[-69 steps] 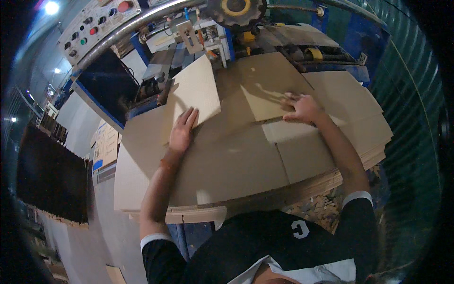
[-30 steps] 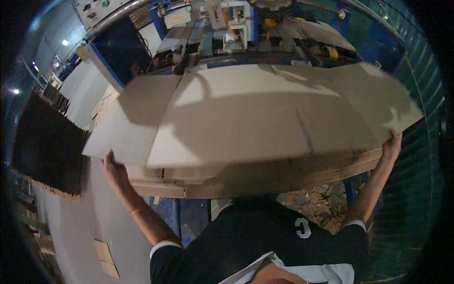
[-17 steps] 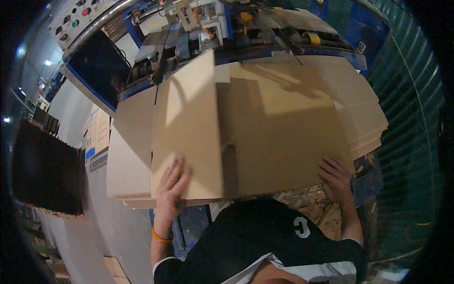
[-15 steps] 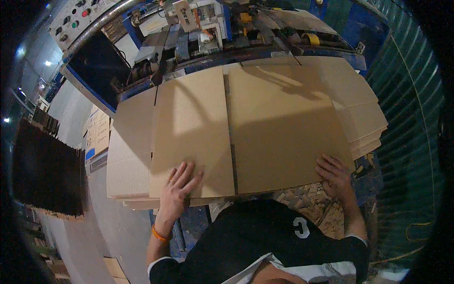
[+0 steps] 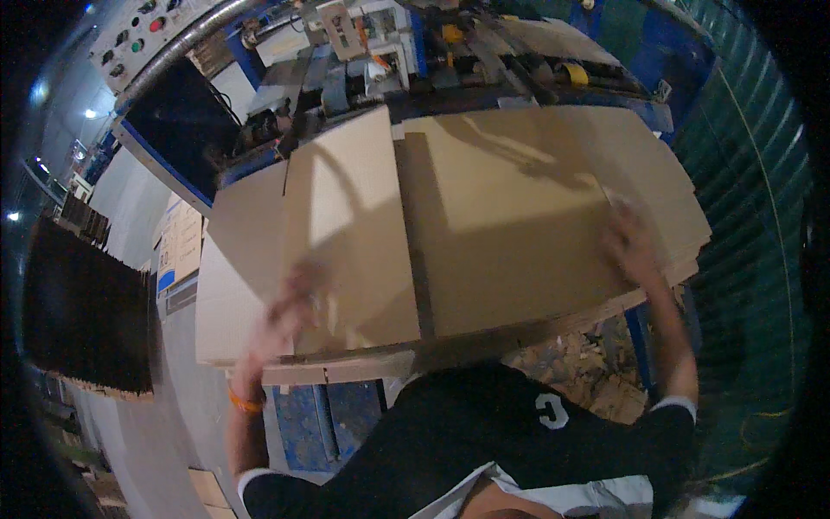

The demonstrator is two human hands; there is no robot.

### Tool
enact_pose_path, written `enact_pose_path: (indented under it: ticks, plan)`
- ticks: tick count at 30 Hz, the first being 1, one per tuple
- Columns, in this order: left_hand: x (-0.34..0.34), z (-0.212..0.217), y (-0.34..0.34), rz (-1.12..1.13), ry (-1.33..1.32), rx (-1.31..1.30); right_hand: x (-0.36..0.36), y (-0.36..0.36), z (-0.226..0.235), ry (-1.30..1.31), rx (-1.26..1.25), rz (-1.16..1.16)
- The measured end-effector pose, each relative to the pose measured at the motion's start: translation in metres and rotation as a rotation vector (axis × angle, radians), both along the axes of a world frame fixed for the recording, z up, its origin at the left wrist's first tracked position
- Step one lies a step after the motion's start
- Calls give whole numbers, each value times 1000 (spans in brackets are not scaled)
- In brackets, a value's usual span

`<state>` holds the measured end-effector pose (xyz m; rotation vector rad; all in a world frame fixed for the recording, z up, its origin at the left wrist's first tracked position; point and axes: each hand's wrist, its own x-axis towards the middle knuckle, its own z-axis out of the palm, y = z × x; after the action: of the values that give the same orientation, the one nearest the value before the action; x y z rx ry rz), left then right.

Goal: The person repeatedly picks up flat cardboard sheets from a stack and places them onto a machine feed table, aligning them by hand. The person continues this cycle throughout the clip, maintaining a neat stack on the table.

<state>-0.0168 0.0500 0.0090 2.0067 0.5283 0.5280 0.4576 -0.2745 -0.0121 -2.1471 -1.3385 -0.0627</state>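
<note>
A flat brown cardboard blank (image 5: 510,251) lies on top of a stack of cardboard (image 5: 664,186) in front of me. Its left panel (image 5: 367,251) rises at an angle, the far edge highest, and a dark gap parts it from the wider right panel. My left hand (image 5: 292,307) is at the left panel's near left edge. Over by the right panel's right edge is my right hand (image 5: 631,242). Motion smears the fingers of both hands, so whether they touch or grip the board cannot be told.
A blue-framed machine (image 5: 519,82) with rollers and belts stands just beyond the stack. Its control panel (image 5: 138,35) is at the upper left. Dark stacked sheets (image 5: 86,307) stand on the left, a green corrugated wall (image 5: 743,259) on the right. Cardboard scraps (image 5: 596,372) lie below the near edge.
My left hand has moved left and slightly away from me; my right hand has moved farther away and a little right. The blank's left panel has tilted up and the gap beside it looks wider.
</note>
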Motion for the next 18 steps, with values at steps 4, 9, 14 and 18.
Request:
enact_pose_path:
  ticks: [4, 9, 14, 18]
  plan:
    - [30, -28, 119, 623, 125, -91, 95, 57, -23, 333, 103, -387]
    - [41, -43, 173, 657, 496, -149, 171, 81, -50, 814, 56, -432]
    - [59, -63, 164, 591, 475, 455, 206, 75, -90, 523, 83, -396]
    - [67, -68, 159, 653, 381, 304, 212, 70, -93, 153, -131, -319]
